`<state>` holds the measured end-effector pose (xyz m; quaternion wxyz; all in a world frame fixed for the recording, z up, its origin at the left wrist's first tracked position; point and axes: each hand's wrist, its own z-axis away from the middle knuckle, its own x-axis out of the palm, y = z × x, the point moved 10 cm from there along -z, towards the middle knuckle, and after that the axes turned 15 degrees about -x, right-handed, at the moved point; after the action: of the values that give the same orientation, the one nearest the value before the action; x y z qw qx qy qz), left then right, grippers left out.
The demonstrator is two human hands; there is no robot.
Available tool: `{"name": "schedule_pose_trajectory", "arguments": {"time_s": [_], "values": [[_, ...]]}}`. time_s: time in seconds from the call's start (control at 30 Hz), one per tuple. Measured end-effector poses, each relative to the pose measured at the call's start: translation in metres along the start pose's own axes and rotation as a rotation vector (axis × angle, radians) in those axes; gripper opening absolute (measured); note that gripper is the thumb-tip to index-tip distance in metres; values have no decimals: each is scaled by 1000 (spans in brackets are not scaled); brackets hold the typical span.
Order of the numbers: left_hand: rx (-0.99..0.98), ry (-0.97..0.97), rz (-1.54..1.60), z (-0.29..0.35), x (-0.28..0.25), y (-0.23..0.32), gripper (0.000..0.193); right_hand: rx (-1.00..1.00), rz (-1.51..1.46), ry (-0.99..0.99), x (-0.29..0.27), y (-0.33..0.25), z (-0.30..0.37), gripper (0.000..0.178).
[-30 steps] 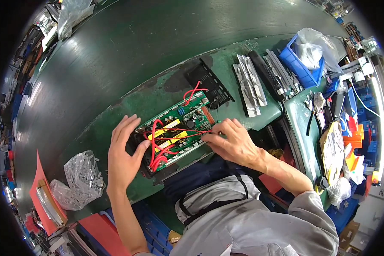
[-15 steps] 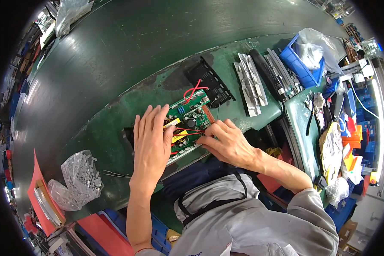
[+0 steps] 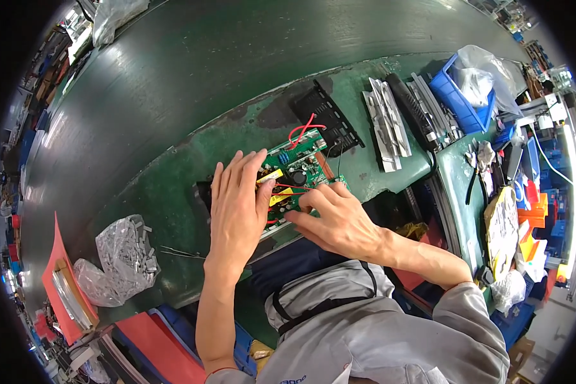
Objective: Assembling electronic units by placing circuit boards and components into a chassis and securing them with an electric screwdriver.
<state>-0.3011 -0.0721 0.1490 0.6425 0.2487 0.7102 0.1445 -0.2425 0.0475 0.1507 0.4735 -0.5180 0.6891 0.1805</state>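
A green circuit board [image 3: 296, 168] is pressed under two bare hands at the near edge of a green workbench [image 3: 192, 160].

The left hand [image 3: 237, 208] is laid flat, fingers spread open, gripping nothing; the right hand [image 3: 329, 217] is rested with loosely curled fingertips. A black perforated plate [image 3: 329, 118] is seen just beyond, metal strips [image 3: 384, 125] farther right, and a plastic bag of small parts [image 3: 118, 256] left.
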Motion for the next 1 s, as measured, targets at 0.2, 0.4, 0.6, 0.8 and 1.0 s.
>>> {"name": "schedule_pose_trajectory", "arguments": {"time_s": [0.2, 0.4, 0.6, 0.8, 1.0], "values": [[-8, 4, 26, 0, -1, -1, 40, 15, -9, -29, 9, 0, -6, 37], [-7, 18, 28, 2, -3, -2, 40, 12, -10, -23, 13, 2, -8, 32], [-9, 31, 6, 1, -2, -4, 38, -28, -19, -4, 12, 0, -7, 28], [3, 33, 6, 1, -1, -5, 36, -23, 6, -16, 14, -7, -8, 29], [9, 32, 28, 4, -2, -4, 33, -36, -27, 0, 21, -25, -26, 32]]}}
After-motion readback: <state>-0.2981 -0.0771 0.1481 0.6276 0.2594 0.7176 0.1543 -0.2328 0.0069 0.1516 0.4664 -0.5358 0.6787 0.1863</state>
